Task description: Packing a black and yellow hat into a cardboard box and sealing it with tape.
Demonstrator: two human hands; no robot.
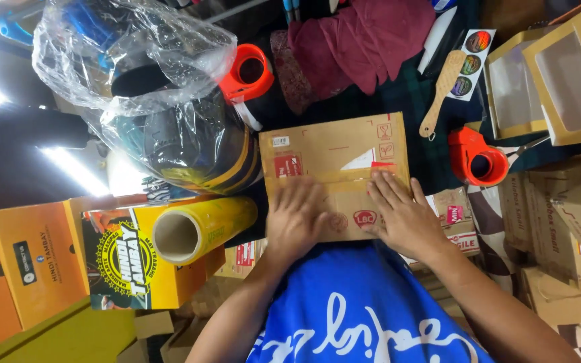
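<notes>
At the far left stand orange cartons, and just beside them a yellow and black printed box on which a roll of yellowish clear film lies on its side, its cardboard core facing the camera. Above the roll sits a dark bundle with yellow stripes wrapped in a crumpled clear plastic bag. To the right of the bag an orange tape dispenser rests near a heap of maroon cloth.

In the middle, on the dark plaid surface, lies a flat brown cardboard box with red printed marks and a white sticker. The left hand lies palm down on the near left part of the box, its fingers stretched flat and slightly spread, gripping nothing. The right hand presses flat on the near right part of the same box, its fingers likewise extended and a little apart, closed around nothing. Both hands touch the cardboard and sit close together with a small gap between them. Below them shows a blue shirt with white lettering.

Right of the box lie a wooden spatula and a strip of round shiny stickers. A second orange tape dispenser sits just beside the right hand's side of the box. At the far right are windowed tan boxes and stacked brown cartons.
</notes>
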